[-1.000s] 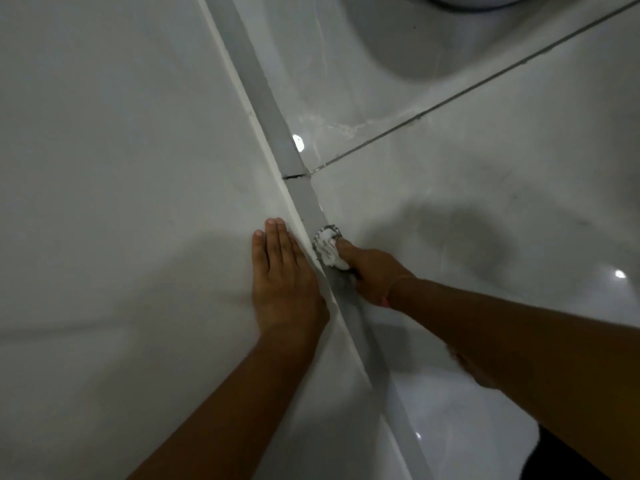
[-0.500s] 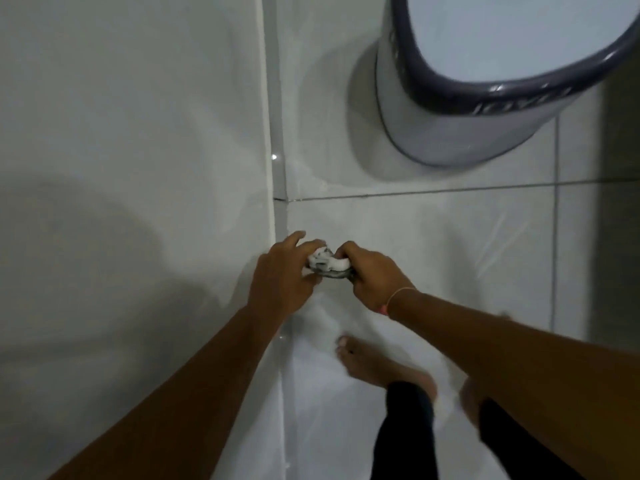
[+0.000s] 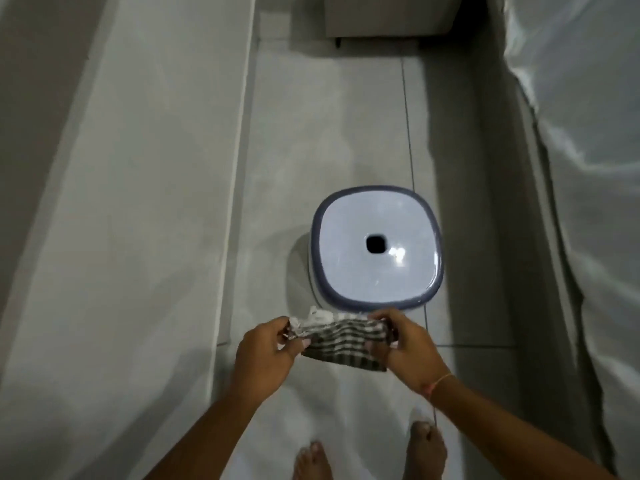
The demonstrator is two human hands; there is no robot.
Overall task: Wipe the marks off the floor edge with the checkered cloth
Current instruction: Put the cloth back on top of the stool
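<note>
The checkered cloth [image 3: 343,339] is grey and white, stretched flat in the air between both hands at waist height above the floor. My left hand [image 3: 265,355] pinches its left end and my right hand [image 3: 403,348] pinches its right end. The floor edge [image 3: 230,258], a pale strip where the tiled floor meets the white wall, runs from the bottom middle up to the top, left of the cloth. Neither hand nor the cloth touches it.
A white plastic stool [image 3: 375,249] with a dark blue rim and a hole in its seat stands on the floor just beyond the cloth. My bare feet [image 3: 426,452] are at the bottom. A white cabinet [image 3: 388,15] stands at the far end; plastic sheeting [image 3: 581,133] hangs on the right.
I have risen from crouching at the floor edge. The cloth, bunched in my right hand against the edge, is now lifted and spread between both hands. The view has pulled back.
</note>
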